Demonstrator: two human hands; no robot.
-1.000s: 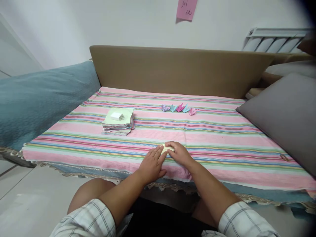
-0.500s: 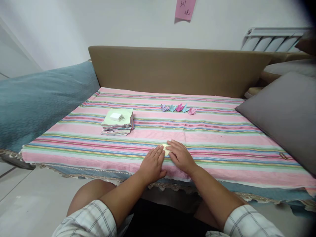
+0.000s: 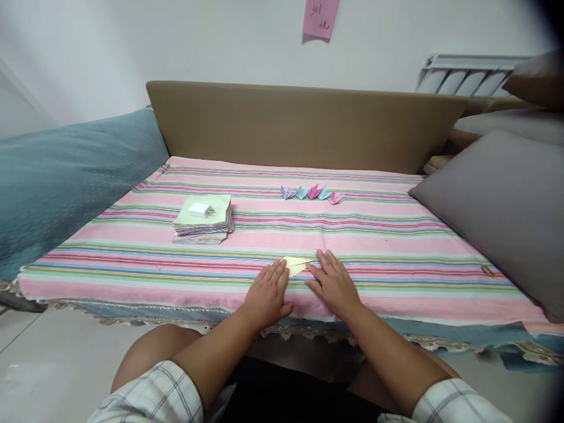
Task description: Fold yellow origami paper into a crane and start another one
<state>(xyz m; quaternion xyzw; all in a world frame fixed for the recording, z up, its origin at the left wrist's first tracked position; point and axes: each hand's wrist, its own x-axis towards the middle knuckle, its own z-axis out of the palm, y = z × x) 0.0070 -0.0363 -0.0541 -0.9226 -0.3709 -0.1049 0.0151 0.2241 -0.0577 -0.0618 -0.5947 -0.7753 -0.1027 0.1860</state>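
The yellow paper (image 3: 296, 266) lies folded near the front edge of the sofa (image 3: 304, 126), narrow end pointing right. The left hand (image 3: 265, 298) rests flat on its left end, thumb apart, other fingers close together. The right hand (image 3: 335, 286), fingers spread, is at the narrow end.

pink note (image 3: 321, 20) on wall (image 3: 211, 47) | grey cushion (image 3: 496, 220), right | radiator (image 3: 469, 62)

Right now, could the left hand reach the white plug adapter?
Probably yes: the white plug adapter sits uncovered atop the paper stack, and only striped cloth shows between that stack and the left hand.
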